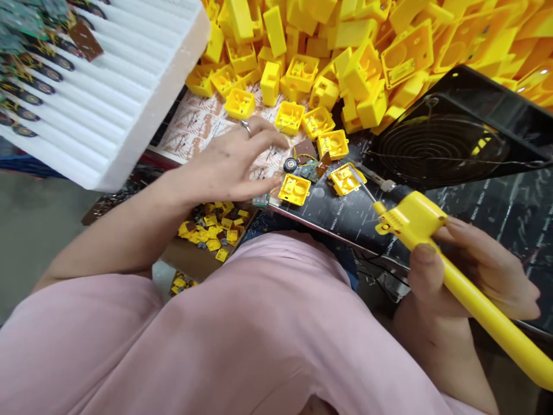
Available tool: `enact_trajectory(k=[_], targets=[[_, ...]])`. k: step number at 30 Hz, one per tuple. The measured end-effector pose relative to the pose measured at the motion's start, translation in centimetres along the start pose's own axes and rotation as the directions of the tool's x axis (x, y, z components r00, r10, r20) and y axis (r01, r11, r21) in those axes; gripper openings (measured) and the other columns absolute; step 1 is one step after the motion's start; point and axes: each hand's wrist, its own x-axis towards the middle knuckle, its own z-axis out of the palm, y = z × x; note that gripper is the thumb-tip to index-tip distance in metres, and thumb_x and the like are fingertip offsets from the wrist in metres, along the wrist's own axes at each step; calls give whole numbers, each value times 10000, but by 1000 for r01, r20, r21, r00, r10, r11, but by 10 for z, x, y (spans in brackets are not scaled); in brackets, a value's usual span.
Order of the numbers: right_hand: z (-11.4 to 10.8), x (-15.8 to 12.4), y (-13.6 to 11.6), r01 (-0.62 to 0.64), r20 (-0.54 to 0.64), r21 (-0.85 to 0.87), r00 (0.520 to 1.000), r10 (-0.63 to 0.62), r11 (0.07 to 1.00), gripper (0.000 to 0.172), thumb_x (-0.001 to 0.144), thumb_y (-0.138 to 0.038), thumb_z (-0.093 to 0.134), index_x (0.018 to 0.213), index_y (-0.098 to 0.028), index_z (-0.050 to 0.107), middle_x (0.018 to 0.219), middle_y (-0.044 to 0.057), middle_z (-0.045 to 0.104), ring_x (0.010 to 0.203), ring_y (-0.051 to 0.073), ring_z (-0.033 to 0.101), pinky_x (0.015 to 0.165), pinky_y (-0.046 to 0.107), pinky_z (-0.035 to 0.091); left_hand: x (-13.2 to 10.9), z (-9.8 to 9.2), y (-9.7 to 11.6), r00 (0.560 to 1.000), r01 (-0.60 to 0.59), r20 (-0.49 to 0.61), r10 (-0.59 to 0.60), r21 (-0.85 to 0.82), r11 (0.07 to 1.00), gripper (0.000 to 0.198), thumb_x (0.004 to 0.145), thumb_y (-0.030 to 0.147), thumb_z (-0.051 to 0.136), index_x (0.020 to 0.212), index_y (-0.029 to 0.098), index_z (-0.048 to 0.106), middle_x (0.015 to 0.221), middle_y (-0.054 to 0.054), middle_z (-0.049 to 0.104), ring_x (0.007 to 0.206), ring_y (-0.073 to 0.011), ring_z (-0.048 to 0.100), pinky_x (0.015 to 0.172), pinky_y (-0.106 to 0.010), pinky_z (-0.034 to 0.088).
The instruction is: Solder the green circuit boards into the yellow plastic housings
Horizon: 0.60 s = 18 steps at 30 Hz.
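Observation:
My right hand [466, 271] is wrapped round a yellow soldering tool [415, 222], whose metal tip points left at a small open yellow housing [347, 179]. My left hand [242, 158] is spread over the patterned sheet, fingers apart, with nothing held. Just right of its thumb lies another yellow housing [294, 189]. Beyond that housing sit a small round speaker [290, 165], a brown plate [305, 150] and a green circuit board [308, 173] with thin wires. More open yellow housings [332, 144] stand in a row behind them.
A large heap of yellow housings [302, 72] covers the back. At the right back stands a black fan [440, 132]. A white foam tray [129, 75] with boards and speakers is at the upper left. Below the table edge, a cardboard box [184, 253] holds small yellow parts.

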Motion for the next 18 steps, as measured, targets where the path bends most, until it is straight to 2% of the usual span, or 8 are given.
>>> enact_trajectory(k=[1,3,5,8,10,12,15,18], targets=[[1,-2,5,44,-72,-10,996,-45,999,455,721,-258,942,1161,-282,827,928,26,829,675,194,742,575,285,578,1,-1,-4,998,-64,7,65,-16,998,620,980,505,571,1476,133,556,1520,-218,558,1363,-356,591,1133,-507,499],[2,-5,11,116,-192,-38,974,-121,993,431,724,-278,939,1142,-265,836,872,32,826,620,172,720,526,259,522,8,2,-8,981,-165,104,164,0,986,733,947,518,651,1565,175,461,1677,-214,396,1545,-389,413,1244,-551,394],[1,-8,12,130,-225,-53,965,-138,990,418,717,-294,943,1121,-263,842,836,27,820,590,154,701,524,250,501,22,11,-4,965,-176,212,156,75,982,791,900,458,708,1587,183,429,1709,-196,357,1595,-401,324,1279,-567,341],[-2,-10,6,102,-146,-32,984,-105,994,485,702,-206,934,1170,-272,826,860,23,824,573,140,682,530,247,495,47,26,9,946,-155,314,86,202,967,801,838,407,733,1547,142,469,1634,-186,470,1537,-408,398,1244,-554,384],[-4,-10,1,100,-97,-19,990,-102,995,534,694,-161,924,1202,-279,814,894,23,830,573,141,683,517,247,496,60,32,16,940,-157,334,68,247,956,732,828,418,725,1481,154,528,1579,-168,534,1465,-401,472,1173,-521,453],[-4,-8,-2,156,-104,-19,982,-157,988,507,707,-176,919,1192,-282,817,899,20,831,560,146,685,470,242,484,64,31,18,945,-156,320,62,277,948,618,827,384,712,1391,166,585,1507,-163,596,1397,-391,519,1089,-483,507],[0,-4,-3,214,-142,-6,967,-212,977,442,722,-208,923,1149,-276,830,876,20,829,553,159,699,437,233,494,49,19,13,947,-182,310,86,295,938,467,802,321,703,1231,149,639,1361,-195,666,1289,-390,579,1027,-466,529],[6,-2,-1,228,-132,1,965,-226,974,450,734,-191,915,1168,-266,824,891,31,830,604,191,740,506,255,575,4,-4,-6,930,-182,357,86,245,952,369,768,312,690,1107,168,661,1167,-169,713,1100,-348,665,931,-425,552]])
